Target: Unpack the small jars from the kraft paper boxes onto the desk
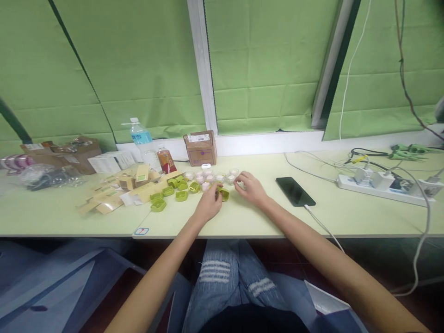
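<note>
My left hand [209, 203] is closed around a small olive-green plastic case [225, 194] just above the pale table. Part of that case is hidden by my fingers. My right hand [252, 188] is to the right of it, thumb and fingers curled together in a pinch; whatever lies between them is too small to make out. Just beyond both hands stands a group of small round clear cups [219, 177] with pale contents. More green cases [181, 196] lie scattered to the left of my left hand, several of them open.
Left of the cases is a pile of opened tan cartons [111, 199]. Behind stand a water bottle [141, 141], a red-labelled drink bottle [166, 160] and a brown box [201, 149]. A black phone [295, 191] on a white cable and a power strip [381, 188] lie to the right.
</note>
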Demonstrator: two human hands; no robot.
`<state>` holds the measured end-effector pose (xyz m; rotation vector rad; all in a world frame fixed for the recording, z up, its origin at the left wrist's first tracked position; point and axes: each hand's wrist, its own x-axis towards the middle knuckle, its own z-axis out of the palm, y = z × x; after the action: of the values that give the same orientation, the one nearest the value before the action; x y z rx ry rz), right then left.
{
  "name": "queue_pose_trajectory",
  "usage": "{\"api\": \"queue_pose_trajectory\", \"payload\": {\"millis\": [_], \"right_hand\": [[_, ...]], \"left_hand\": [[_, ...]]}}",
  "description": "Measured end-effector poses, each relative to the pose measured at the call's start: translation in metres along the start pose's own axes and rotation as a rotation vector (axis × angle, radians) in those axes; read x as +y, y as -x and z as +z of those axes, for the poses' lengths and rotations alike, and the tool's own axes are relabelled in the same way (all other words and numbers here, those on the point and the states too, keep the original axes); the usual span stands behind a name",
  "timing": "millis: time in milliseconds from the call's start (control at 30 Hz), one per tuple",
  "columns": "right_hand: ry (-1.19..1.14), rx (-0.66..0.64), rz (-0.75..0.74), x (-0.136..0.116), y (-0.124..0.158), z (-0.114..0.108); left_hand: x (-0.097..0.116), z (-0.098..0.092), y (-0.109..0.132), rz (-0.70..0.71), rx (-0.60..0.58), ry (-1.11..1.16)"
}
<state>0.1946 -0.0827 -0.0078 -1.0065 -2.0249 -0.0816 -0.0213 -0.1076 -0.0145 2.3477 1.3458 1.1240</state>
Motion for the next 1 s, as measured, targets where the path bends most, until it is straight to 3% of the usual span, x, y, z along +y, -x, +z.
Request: {"api": "queue_pose_trajectory", "payload": {"millis": [167, 300, 400, 800, 1000], "right_hand": [[0.271, -0.02, 0.179, 0.017, 0.003, 0.001], [0.279, -0.109, 0.372, 0.021, 0.004, 0.008], [0.191, -0.153, 0.428, 0.024, 0.004, 0.01], [-0.06, -0.128, 0.129, 0.018, 0.004, 0.011], [-0.03, -0.051, 0.051, 0.017, 0.003, 0.008]], "left_hand": [[-0.001, 0.0, -0.001, -0.006, 0.005, -0.036], [-0.001, 0.0, 0.0, 0.017, -0.006, -0.068], [0.002, -0.001, 0.001, 0.011, -0.004, -0.088], [0.01, -0.005, 0.003, 0.039, -0.05, -0.047], [0.01, -0.005, 0.001, 0.076, 0.104, -0.147]]}}
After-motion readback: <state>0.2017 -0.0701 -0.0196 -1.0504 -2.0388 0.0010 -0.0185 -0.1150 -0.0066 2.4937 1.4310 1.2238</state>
